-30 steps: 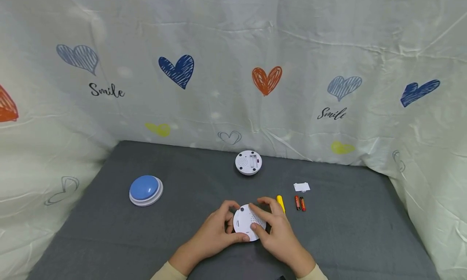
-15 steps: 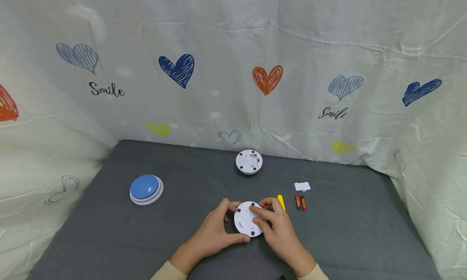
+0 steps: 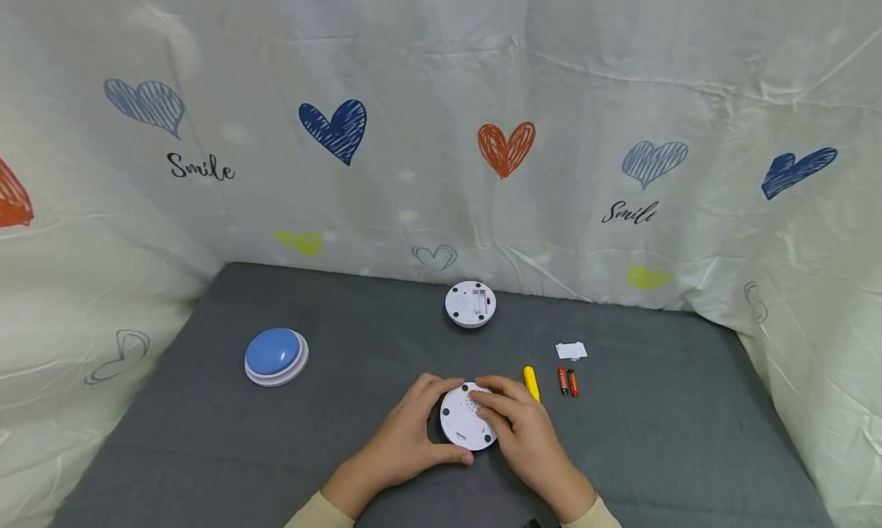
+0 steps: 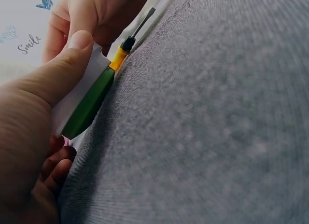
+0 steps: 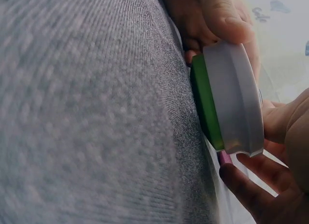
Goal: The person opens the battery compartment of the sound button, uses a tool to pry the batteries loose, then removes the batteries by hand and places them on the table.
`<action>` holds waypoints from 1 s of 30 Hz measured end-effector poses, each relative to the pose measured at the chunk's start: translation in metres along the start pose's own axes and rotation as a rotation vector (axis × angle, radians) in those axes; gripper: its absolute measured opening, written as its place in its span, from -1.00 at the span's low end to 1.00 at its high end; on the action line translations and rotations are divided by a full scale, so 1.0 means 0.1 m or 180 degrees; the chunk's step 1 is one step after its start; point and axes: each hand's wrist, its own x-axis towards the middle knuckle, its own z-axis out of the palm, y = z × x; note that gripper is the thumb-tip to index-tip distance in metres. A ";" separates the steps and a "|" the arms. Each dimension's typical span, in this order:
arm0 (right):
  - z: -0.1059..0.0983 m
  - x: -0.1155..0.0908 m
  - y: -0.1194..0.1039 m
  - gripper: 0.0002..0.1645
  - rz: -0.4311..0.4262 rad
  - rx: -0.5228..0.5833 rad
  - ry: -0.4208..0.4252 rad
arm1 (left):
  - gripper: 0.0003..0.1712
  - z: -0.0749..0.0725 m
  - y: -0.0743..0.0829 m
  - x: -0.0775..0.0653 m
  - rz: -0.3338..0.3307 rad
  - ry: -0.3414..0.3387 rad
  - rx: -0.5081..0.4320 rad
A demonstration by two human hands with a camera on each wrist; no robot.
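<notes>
A round buzzer button [image 3: 463, 428] lies face down in both hands, its white underside with speaker holes and dark feet turned up. Its green dome [image 5: 206, 105] faces the grey cloth in the right wrist view. My left hand [image 3: 413, 428] grips the left side, thumb at the near rim and fingers at the far rim. My right hand [image 3: 527, 432] holds the right side, its index finger at the far rim, another fingertip and the thumb over the speaker holes. Just beyond the right hand lies a yellow-handled screwdriver [image 3: 530, 382], its dark shaft showing in the left wrist view.
A blue-domed buzzer [image 3: 274, 353] stands on the left. At the back, an upturned white buzzer [image 3: 470, 304] shows an uncovered battery compartment. Two red-and-black batteries [image 3: 568, 382] and a white battery cover [image 3: 571, 350] lie to the right. A printed curtain [image 3: 427, 145] hangs behind the table.
The held buzzer has turned counterclockwise, seen from above, with its feet and slot shifting round. The right index finger has moved to the far rim. The other objects stay put.
</notes>
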 end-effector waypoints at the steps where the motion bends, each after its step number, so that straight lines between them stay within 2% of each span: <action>1: 0.00 0.00 0.00 -0.63 -0.0007 -0.0021 -0.0008 | 0.19 0.00 0.00 0.00 -0.0012 0.0007 0.0000; 10: -0.01 -0.01 -0.01 -0.65 -0.0107 -0.0102 -0.0085 | 0.15 -0.04 0.00 -0.01 -0.0246 -0.0161 -0.0236; 12: -0.01 -0.01 -0.01 -0.66 -0.0121 -0.0109 -0.0081 | 0.17 -0.04 0.00 -0.01 -0.0203 -0.0175 -0.0160; 15: -0.01 0.00 -0.03 -0.68 -0.0172 -0.0131 -0.0075 | 0.22 -0.04 -0.01 0.00 -0.0030 -0.0168 0.0021; 19: -0.02 0.00 -0.04 -0.69 -0.0478 -0.0210 -0.0043 | 0.25 -0.03 -0.02 0.00 0.0129 -0.0146 0.0142; 22: -0.03 -0.01 -0.05 -0.70 -0.0674 -0.0276 -0.0093 | 0.25 -0.02 -0.02 0.00 0.0115 -0.0120 0.0153; 30: -0.09 -0.05 -0.06 -0.71 -0.0417 -0.0216 -0.0477 | 0.26 -0.02 -0.02 0.01 0.0058 -0.0103 0.0092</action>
